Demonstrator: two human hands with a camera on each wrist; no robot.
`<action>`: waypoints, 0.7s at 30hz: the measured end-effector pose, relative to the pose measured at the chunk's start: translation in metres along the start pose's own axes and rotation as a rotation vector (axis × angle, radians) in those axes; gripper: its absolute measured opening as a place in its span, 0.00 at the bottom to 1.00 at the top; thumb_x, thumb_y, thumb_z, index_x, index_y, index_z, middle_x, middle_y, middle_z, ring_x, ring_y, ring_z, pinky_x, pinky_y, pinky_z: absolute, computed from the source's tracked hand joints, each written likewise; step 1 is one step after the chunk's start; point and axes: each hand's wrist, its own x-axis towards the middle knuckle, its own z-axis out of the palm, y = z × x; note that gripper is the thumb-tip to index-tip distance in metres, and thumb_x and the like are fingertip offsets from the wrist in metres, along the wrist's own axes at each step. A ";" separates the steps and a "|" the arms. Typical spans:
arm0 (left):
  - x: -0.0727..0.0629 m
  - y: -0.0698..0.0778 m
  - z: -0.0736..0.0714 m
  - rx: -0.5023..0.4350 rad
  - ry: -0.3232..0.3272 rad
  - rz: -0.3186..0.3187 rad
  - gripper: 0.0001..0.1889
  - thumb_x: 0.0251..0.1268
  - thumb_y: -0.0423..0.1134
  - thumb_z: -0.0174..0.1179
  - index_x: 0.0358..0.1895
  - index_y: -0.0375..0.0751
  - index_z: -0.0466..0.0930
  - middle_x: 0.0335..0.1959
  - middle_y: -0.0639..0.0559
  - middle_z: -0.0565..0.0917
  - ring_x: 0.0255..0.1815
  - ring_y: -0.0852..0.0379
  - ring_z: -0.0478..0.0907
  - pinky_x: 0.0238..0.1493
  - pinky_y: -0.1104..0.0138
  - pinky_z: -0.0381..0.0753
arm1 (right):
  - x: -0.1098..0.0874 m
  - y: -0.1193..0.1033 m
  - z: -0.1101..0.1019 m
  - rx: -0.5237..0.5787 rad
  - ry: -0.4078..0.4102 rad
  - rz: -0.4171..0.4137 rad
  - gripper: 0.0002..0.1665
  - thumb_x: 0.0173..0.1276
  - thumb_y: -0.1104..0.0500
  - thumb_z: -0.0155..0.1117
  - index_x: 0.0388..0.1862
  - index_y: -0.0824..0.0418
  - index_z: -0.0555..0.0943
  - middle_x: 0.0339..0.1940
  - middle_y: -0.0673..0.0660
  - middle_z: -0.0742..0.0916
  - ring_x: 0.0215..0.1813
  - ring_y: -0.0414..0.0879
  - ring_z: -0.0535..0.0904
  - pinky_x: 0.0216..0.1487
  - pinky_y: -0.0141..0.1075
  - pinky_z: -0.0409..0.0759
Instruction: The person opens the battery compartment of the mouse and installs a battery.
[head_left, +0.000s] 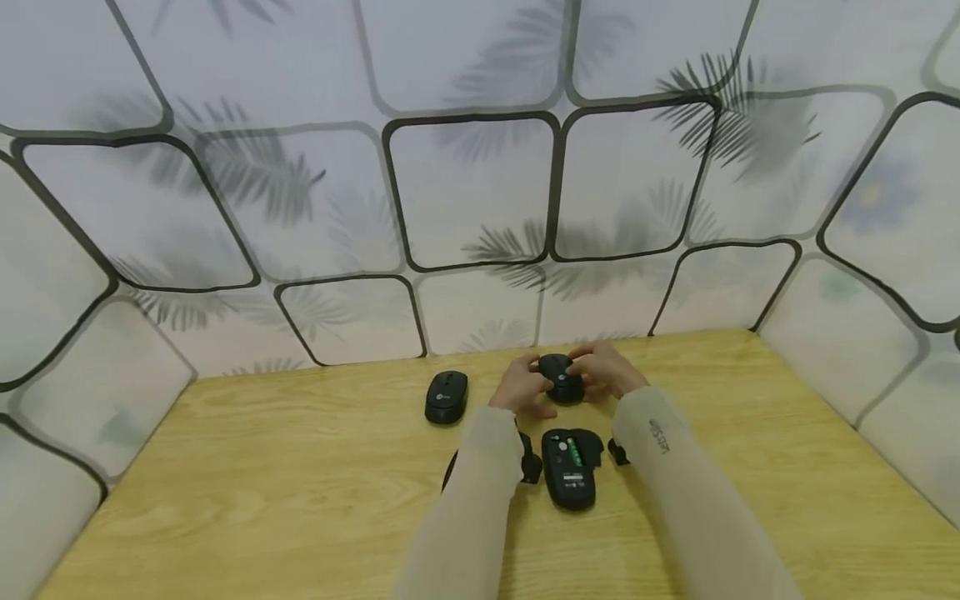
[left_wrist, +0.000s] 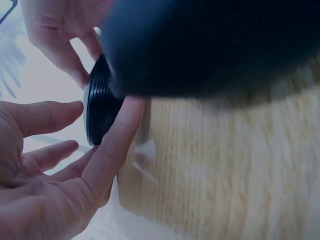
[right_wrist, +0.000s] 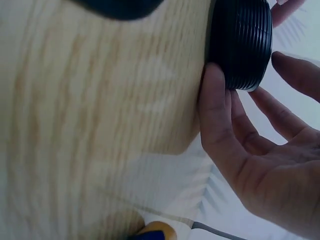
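Note:
A black computer mouse (head_left: pixel 561 379) sits at the back of the wooden table between both hands. From its left side my left hand (head_left: pixel 522 387) holds it, fingers bent about its edge. My right hand (head_left: pixel 606 371) has the opposite side, with fingertips over its edge. In the left wrist view the mouse (left_wrist: pixel 100 102) shows its ribbed side, with a finger of the left hand (left_wrist: pixel 60 175) low along it near the tabletop. The right wrist view shows the right hand (right_wrist: pixel 270 155) with a digit against the ribbed mouse (right_wrist: pixel 242 45).
Nearer the body lies an upturned mouse (head_left: pixel 572 492), its battery compartment uncovered around a green battery (head_left: pixel 574 452). A black cover piece (head_left: pixel 590 447) lies against it. Another black mouse (head_left: pixel 446 397) stands upright to the left. Patterned panels (head_left: pixel 480 308) enclose the table's back and sides.

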 end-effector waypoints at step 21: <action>-0.015 0.011 -0.014 -0.069 0.052 0.049 0.29 0.67 0.23 0.61 0.71 0.29 0.69 0.70 0.34 0.70 0.49 0.39 0.84 0.50 0.53 0.87 | -0.013 -0.010 0.005 0.097 -0.039 -0.055 0.32 0.78 0.64 0.56 0.75 0.75 0.62 0.71 0.77 0.68 0.64 0.68 0.74 0.51 0.48 0.87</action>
